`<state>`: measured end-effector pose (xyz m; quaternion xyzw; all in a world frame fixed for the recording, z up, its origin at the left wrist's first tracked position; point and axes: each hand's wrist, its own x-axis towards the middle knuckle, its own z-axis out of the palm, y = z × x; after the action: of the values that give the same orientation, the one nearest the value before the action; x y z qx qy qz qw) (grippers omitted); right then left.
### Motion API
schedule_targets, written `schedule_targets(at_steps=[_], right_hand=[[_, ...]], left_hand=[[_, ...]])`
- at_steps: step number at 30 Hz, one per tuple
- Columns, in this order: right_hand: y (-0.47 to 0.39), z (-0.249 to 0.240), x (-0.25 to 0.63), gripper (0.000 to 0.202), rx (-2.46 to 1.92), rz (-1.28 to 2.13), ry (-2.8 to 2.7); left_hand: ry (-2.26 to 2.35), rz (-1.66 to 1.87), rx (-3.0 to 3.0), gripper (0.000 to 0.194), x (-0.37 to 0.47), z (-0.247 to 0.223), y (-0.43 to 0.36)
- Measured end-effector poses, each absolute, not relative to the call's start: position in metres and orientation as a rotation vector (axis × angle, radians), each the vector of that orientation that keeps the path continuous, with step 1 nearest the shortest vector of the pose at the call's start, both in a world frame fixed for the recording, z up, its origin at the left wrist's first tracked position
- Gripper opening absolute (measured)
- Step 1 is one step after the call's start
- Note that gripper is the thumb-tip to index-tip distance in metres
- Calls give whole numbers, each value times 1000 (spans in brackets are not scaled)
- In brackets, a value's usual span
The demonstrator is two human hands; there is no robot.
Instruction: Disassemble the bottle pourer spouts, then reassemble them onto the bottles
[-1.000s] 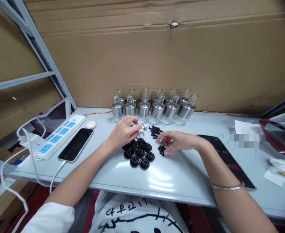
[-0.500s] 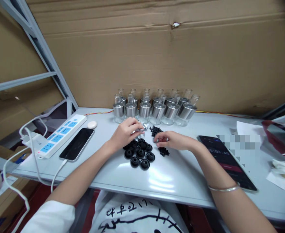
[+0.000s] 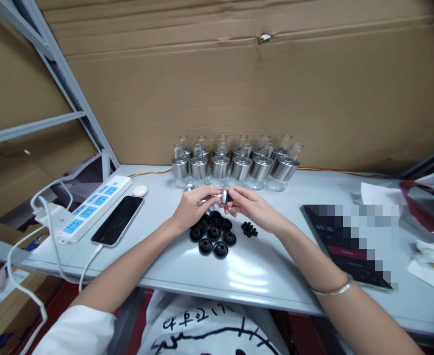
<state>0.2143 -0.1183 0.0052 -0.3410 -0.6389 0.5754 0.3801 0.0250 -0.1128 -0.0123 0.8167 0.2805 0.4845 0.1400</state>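
My left hand (image 3: 198,204) pinches a small silver metal cap (image 3: 224,196) by its near side. Fingertips of my right hand (image 3: 252,204) close on a black piece (image 3: 229,197) that sits against the cap's right face; its exact shape is mostly hidden. Just below my hands lies a cluster of round black stepped rubber caps (image 3: 214,233). To their right is a small group of little black plugs (image 3: 249,229). Another silver part (image 3: 189,187) shows behind my left hand. The pile of thin black stems is hidden behind my right hand.
Two rows of glass bottles with metal bands (image 3: 242,168) stand at the back against cardboard (image 3: 217,93). On the left are a power strip (image 3: 94,207), a charging phone (image 3: 118,221) and a round white object (image 3: 140,191). A tablet (image 3: 344,251) lies right, beside crumpled white paper (image 3: 429,261).
My right hand has moved up and left from the black parts to meet my left hand. A black piece now touches the silver cap between them.
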Motion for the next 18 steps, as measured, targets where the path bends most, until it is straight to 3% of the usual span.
schedule_targets(at_steps=[9,14,18], right_hand=[[-126,3,198,45,-965,1527,-1329],[-124,1,197,46,-924,1514,-1327],[-126,3,196,42,-877,1509,-1352]], left_hand=[[849,1440,2791,17,20,-17,-107],[839,1342,2876,39,23,-14,-111],[818,1337,2879,37,22,-13,-111]])
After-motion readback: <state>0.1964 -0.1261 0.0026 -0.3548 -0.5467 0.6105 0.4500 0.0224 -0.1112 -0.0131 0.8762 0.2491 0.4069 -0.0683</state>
